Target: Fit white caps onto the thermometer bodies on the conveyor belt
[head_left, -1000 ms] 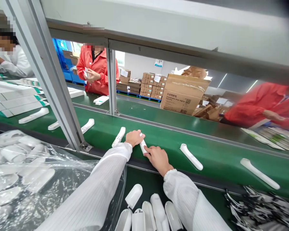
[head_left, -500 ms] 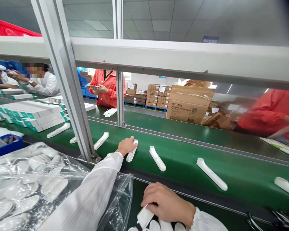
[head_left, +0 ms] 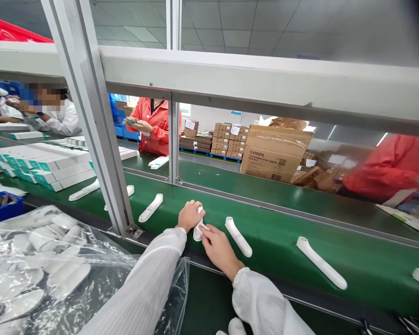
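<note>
On the green conveyor belt (head_left: 272,242), my left hand (head_left: 189,216) is closed on the upper part of a long white plastic housing (head_left: 197,234). My right hand (head_left: 219,247) meets it from the near side, fingers pinched on a small white plastic piece (head_left: 204,227) against the housing's lower half. Fingers partly cover both parts, so how they fit together is hidden. A similar housing (head_left: 151,208) lies to the left, its hollow side up. To the right another housing (head_left: 238,237) rests with its smooth back up.
A clear plastic bag (head_left: 101,274) of white parts fills the near left. A metal post (head_left: 91,116) and crossbar (head_left: 230,74) stand in front. White-green boxes (head_left: 52,163) are stacked left. Co-workers in red (head_left: 153,125) stand across the line. White parts (head_left: 235,327) lie at the near edge.
My right hand has moved up and left from the pile of white parts to the housing, bringing the small piece. The housings on the belt have shifted right; my left hand moved slightly right too.
</note>
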Available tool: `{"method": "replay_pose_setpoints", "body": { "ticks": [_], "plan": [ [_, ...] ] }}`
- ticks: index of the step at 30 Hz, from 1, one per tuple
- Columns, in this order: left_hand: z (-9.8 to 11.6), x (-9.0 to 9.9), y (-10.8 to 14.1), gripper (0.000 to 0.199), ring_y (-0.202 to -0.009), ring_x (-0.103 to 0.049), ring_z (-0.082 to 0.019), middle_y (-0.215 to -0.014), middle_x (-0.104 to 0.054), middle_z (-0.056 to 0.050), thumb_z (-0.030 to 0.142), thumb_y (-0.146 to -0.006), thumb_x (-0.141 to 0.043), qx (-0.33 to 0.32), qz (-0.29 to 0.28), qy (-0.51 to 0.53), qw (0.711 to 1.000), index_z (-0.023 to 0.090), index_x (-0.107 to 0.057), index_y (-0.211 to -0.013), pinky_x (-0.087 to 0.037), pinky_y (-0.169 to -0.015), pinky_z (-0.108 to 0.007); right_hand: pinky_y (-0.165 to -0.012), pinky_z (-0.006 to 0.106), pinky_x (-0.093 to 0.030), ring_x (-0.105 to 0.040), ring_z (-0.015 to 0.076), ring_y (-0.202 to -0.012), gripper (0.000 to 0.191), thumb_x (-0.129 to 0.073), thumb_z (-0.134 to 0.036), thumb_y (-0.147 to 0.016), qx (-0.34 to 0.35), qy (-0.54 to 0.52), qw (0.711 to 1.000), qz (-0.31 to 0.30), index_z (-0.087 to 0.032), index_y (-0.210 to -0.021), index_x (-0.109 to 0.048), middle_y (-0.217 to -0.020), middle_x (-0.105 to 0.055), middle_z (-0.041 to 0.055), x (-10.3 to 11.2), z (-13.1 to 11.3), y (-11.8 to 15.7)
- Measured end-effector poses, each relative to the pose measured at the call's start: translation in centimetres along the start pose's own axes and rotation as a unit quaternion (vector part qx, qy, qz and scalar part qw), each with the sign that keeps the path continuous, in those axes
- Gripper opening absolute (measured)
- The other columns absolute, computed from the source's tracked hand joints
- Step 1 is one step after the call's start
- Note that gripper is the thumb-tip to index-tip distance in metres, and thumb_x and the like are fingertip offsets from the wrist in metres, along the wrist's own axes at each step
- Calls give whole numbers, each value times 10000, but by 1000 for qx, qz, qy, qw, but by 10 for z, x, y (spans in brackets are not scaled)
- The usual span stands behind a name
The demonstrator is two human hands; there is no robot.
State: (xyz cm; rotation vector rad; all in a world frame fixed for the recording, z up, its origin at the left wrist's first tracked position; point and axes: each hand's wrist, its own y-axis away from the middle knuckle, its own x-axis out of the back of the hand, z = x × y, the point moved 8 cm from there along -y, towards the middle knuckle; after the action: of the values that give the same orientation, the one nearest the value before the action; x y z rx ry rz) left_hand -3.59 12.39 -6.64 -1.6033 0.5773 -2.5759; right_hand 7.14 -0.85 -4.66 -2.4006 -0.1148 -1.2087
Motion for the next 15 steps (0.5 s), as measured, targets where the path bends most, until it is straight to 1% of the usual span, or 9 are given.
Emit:
{"method": "replay_pose_setpoints", "body": {
  "ticks": [2, 4, 7, 10, 11, 13, 15],
  "plan": [
    [2, -3, -2, 142, -984, -546, -213, -991, -601, -29, 358, -851, -505, 11, 0, 19, 1000, 247, -580, -898, -446, -771, -315, -898, 317, -521, -661, 244, -1027, 369, -483, -180, -965, 6, 58, 997, -42, -255, -1294, -632, -1198, -659, 79, -9, -5, 5],
    [4, -5, -3, 119, -952, -549, -211, -960, -599, -26, 348, -842, -513, 22, 0, 32, 999, 234, -543, -854, -446, -760, -321, -843, 309, -535, -674, 249, -982, 380, -500, -191, -960, 0, 115, 991, -68, -251, -1319, -607, -1189, -666, 79, -13, -6, 10],
    [9, -10, -3, 108, -943, -555, -218, -945, -609, -32, 335, -835, -514, 32, -4, 39, 999, 228, -521, -845, -445, -743, -324, -835, 309, -537, -665, 256, -1020, 410, -533, -218, -955, -22, 164, 983, -75, -240, -1363, -560, -1276, -641, 72, -10, -3, 15],
    [16, -17, -2, 125, -950, -566, -228, -956, -626, -44, 344, -834, -515, 32, -13, 31, 999, 225, -537, -865, -451, -751, -326, -802, 330, -549, -674, 263, -1009, 398, -568, -232, -946, -57, 185, 977, -84, -241, -1344, -568, -1322, -623, 62, -6, 2, 15],
    [20, -19, -2, 136, -954, -571, -230, -965, -633, -50, 348, -836, -513, 30, -18, 23, 999, 222, -547, -874, -456, -762, -328, -781, 340, -552, -682, 269, -988, 372, -576, -238, -946, -68, 189, 976, -88, -248, -1319, -587, -1304, -636, 62, -5, 4, 13],
    [31, -21, -4, 166, -976, -579, -240, -996, -645, -65, 353, -842, -505, 16, -37, -8, 999, 212, -573, -897, -464, -796, -337, -751, 361, -551, -695, 285, -943, 299, -599, -253, -942, -86, 190, 973, -96, -259, -1238, -641, -1201, -691, 67, 0, 5, 9],
    [46, -20, -6, 219, -1025, -577, -264, -1031, -656, -89, 373, -860, -488, -13, -71, -59, 996, 199, -605, -924, -467, -842, -363, -764, 374, -542, -695, 297, -944, 234, -629, -269, -931, -98, 181, 973, -102, -257, -1157, -685, -1107, -723, 74, 10, 5, 3]
  ]
}}
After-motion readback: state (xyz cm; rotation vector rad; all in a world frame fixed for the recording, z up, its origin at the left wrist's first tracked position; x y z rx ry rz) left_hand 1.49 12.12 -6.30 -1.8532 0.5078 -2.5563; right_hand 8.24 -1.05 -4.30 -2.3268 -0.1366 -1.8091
